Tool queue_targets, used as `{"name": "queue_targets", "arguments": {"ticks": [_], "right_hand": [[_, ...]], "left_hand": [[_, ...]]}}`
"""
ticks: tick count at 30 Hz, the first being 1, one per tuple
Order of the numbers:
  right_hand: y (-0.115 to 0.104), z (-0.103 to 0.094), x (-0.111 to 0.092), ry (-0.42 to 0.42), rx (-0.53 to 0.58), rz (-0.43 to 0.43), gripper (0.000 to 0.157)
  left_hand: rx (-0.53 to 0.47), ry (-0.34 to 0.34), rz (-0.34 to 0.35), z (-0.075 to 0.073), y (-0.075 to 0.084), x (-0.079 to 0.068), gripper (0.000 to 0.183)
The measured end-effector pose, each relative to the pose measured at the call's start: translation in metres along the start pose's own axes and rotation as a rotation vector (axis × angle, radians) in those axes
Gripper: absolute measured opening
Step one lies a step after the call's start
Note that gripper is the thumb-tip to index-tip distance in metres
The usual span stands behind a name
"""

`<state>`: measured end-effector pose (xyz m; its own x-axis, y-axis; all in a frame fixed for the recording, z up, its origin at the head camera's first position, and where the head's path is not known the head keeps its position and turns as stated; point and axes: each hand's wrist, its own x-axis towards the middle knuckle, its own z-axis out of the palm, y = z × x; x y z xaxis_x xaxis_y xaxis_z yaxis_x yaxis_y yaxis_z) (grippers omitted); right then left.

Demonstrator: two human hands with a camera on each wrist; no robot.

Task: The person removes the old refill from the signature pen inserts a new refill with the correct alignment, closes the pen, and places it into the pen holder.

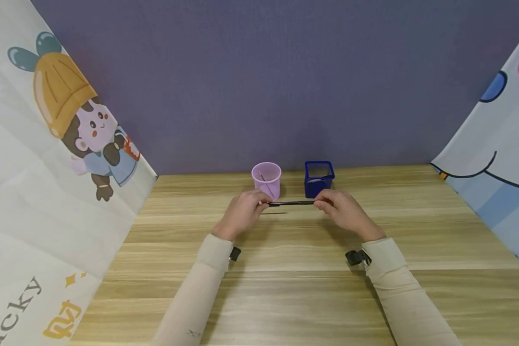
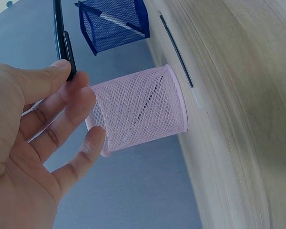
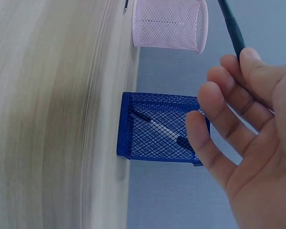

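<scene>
A black pen (image 1: 296, 203) is held level between the two hands, over the table. My left hand (image 1: 244, 211) pinches its left end between thumb and fingertips, beside the clip seen in the left wrist view. At the other end, my right hand (image 1: 346, 214) pinches the pen between thumb and index finger, its other fingers loosely bent. A thin pen refill (image 2: 177, 52) with a dark length and a clear end lies on the table just below the pen in the head view.
Behind the left hand stands a pink mesh pen cup (image 1: 259, 185) with a thin dark stick inside. A square blue mesh holder (image 1: 311, 190) behind the right hand contains a black-and-white pen (image 3: 164, 131). A grey-blue panel (image 1: 285, 86) backs the wooden table (image 1: 294, 298).
</scene>
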<state>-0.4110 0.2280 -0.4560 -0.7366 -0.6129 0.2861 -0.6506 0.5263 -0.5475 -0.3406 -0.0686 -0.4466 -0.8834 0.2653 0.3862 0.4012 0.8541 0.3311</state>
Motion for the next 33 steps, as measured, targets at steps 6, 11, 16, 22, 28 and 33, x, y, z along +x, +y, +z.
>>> {"name": "queue_targets", "arguments": {"ticks": [6, 11, 16, 22, 28, 33], "right_hand": [[0.001, -0.003, -0.001, 0.018, 0.0, 0.002, 0.014], [0.004, -0.006, -0.001, 0.053, 0.004, -0.01, 0.014], [0.006, -0.009, -0.003, 0.057, 0.022, 0.007, 0.016], [0.007, -0.013, -0.004, 0.06, 0.022, 0.042, 0.019], [0.009, -0.016, -0.005, 0.072, 0.0, 0.088, 0.028], [0.011, -0.018, -0.007, 0.125, -0.027, 0.119, 0.033]], "left_hand": [[0.006, 0.013, -0.016, -0.001, -0.003, 0.0, 0.014], [0.007, 0.022, -0.041, -0.003, -0.006, 0.0, 0.013], [0.025, 0.037, -0.072, -0.006, -0.01, -0.001, 0.013], [0.023, 0.059, -0.099, -0.009, -0.013, -0.002, 0.015], [0.011, 0.067, -0.109, -0.013, -0.015, -0.003, 0.016], [0.021, 0.082, -0.109, -0.014, -0.018, -0.003, 0.016]]}}
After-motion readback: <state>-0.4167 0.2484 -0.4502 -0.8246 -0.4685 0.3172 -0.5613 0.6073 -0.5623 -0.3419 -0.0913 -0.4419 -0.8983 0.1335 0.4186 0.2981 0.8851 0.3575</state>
